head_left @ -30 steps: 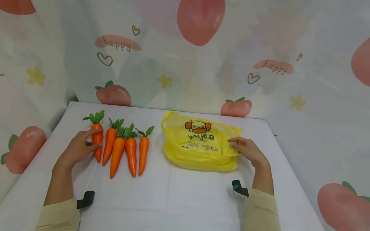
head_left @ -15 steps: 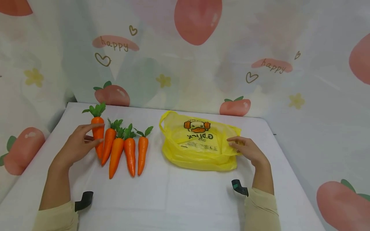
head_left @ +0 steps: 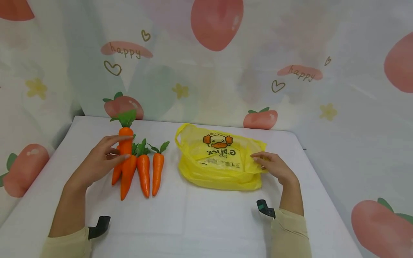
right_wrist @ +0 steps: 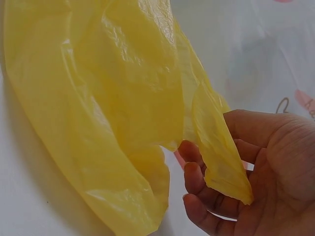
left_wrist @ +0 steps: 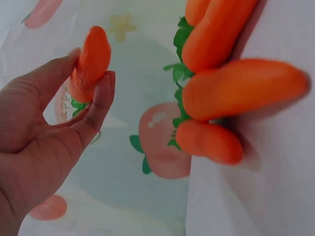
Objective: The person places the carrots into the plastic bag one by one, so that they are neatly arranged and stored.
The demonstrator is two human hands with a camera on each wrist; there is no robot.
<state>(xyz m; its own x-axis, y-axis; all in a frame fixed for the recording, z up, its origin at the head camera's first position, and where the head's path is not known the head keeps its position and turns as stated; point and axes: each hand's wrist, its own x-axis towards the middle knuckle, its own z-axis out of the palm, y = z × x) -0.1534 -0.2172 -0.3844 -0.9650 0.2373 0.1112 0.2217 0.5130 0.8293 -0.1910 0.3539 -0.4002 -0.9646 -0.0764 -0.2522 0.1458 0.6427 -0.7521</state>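
My left hand (head_left: 99, 161) pinches an orange carrot (head_left: 125, 144) between thumb and fingers, its green leafy top pointing away. The left wrist view shows this held carrot (left_wrist: 93, 59) raised above the table, apart from the others. Several more carrots (head_left: 158, 172) lie side by side beyond and right of that hand, one partly hidden behind it. A yellow plastic bag (head_left: 216, 181) with a duck print lies flat to the right. My right hand (head_left: 276, 166) holds the bag's right edge; up close, thumb and fingers (right_wrist: 196, 178) curl round a gathered flap of yellow film.
A white cloth covers the table (head_left: 180, 222). Behind and at both sides hangs a patterned curtain (head_left: 200, 82) with fruit and hearts. Each sleeve carries a small black camera mount (head_left: 100, 226) at the wrist.
My left hand has taken hold of the leftmost carrot, lifted it and moved it right over the neighbouring carrots. My right hand stays at the bag's edge.
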